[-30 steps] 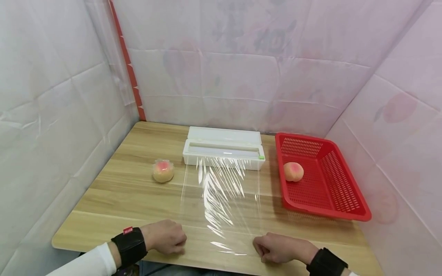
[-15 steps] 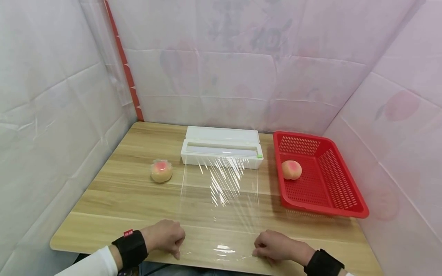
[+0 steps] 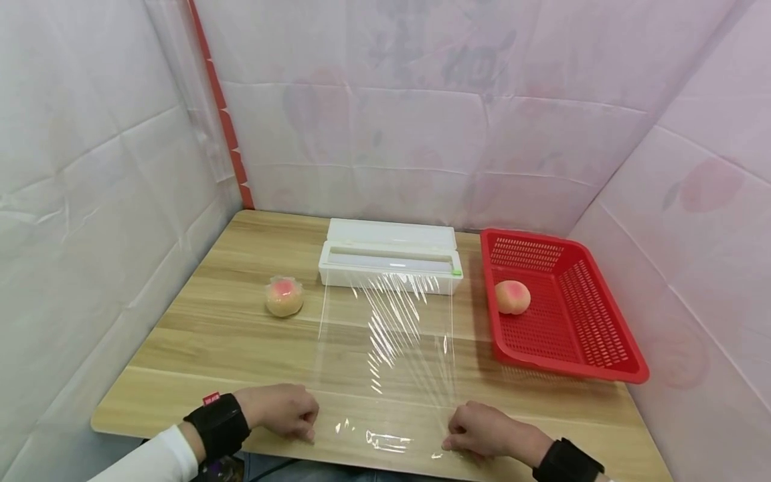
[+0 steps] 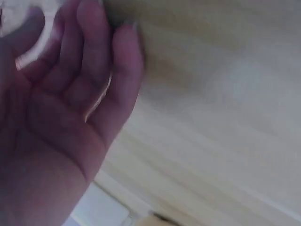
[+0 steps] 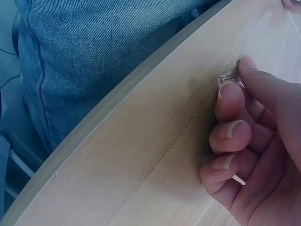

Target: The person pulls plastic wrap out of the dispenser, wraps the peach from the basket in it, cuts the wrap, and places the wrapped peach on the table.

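Note:
A sheet of cling film [image 3: 385, 348] stretches from the white dispenser box [image 3: 391, 276] toward the front edge of the table. My left hand [image 3: 282, 410] is at the film's near left corner, fingers curled and thumb pointing down. In the left wrist view, shiny film shows by the thumb [image 4: 28, 30], and the fingertips there run out of frame. My right hand [image 3: 486, 428] pinches the near right corner; the right wrist view shows gathered film [image 5: 230, 77] between thumb and forefinger.
The box's lid [image 3: 391, 233] stands raised. At left sits a film-wrapped peach [image 3: 284, 298]. On the right, a red basket [image 3: 626, 348] holds another peach [image 3: 512, 297]. White sheeting [image 3: 385, 134] walls off the back and sides of the wooden table [image 3: 199, 348].
The left hand has shifted slightly left, and the glints on the film have changed. The right hand's thumb and forefinger have come together at the film's corner. Box, peaches and basket stay put.

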